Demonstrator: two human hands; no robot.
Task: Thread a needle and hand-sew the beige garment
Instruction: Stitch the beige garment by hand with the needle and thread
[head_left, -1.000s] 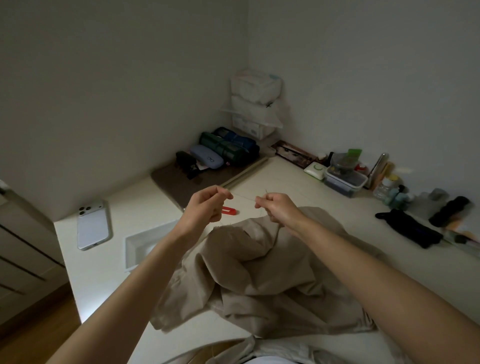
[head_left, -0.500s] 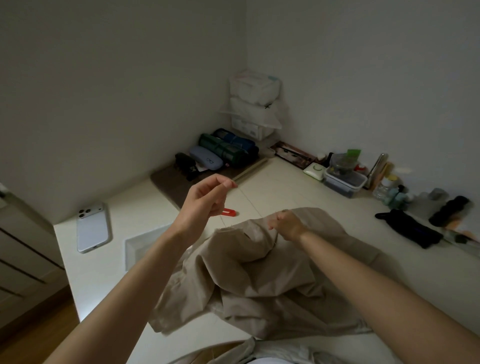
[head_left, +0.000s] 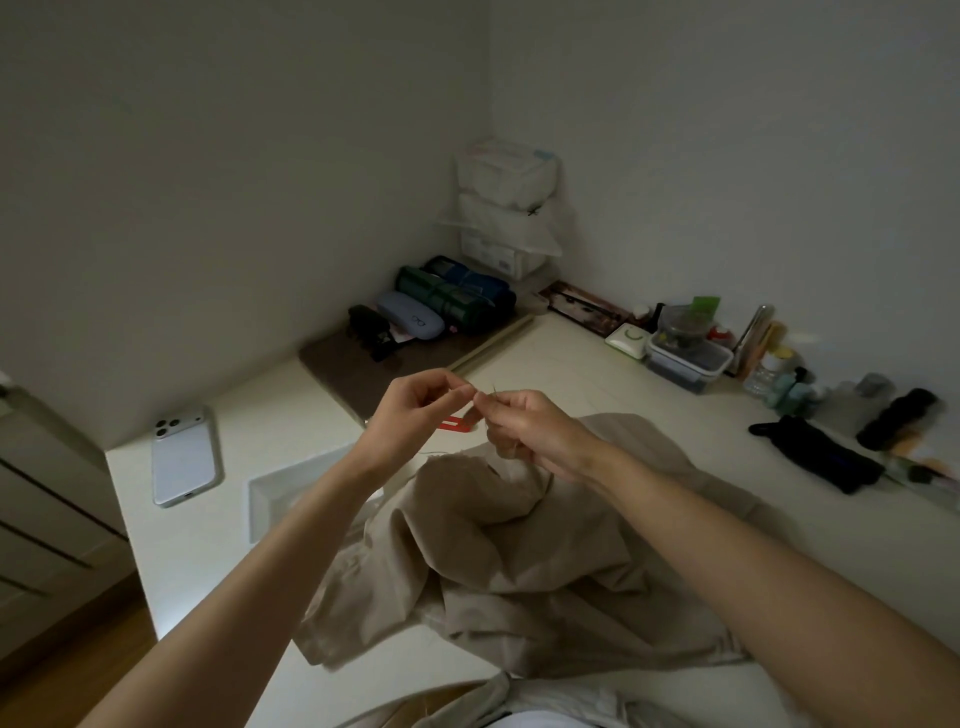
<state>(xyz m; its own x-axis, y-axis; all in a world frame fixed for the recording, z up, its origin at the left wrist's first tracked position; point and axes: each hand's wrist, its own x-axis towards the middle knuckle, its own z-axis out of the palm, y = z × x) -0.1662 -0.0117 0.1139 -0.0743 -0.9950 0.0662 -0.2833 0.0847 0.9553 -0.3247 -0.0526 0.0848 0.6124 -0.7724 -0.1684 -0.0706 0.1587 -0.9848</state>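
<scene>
Because the beige garment (head_left: 519, 561) lies crumpled across the lower middle of the frame, right under both hands, a dropped needle (head_left: 493, 388) could vanish in its folds. The left hand (head_left: 415, 410) pinches thumb to forefinger, likely on thread too fine to make out; the right hand (head_left: 524, 426) curls round the needle — a thin sliver at centre. Dim light may make the thread miss the eye. At right, a clear lidded box (head_left: 685, 364) holds small dark bits; the round tub (head_left: 681, 323) atop it — contents unclear.
</scene>
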